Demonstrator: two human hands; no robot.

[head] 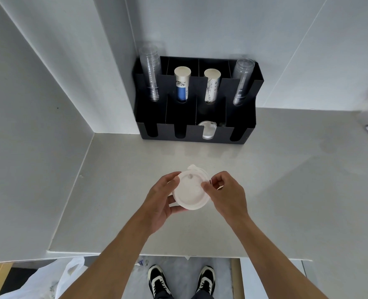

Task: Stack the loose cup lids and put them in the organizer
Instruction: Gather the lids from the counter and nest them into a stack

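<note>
Organizer (239, 117): cup stacks behind, lids (208, 130) in front slot | left hand (161, 201), right hand (224, 193): both grip white lid stack (190, 190)

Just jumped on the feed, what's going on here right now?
A person is standing at a grey counter holding a small stack of white cup lids above it. The left hand cradles the stack from below and the side, while the right hand pinches its right edge, apparently squaring the lids up. The black organizer sits against the wall with cup stacks in its back row. One front slot already holds lids; the other front slots look empty.
</note>
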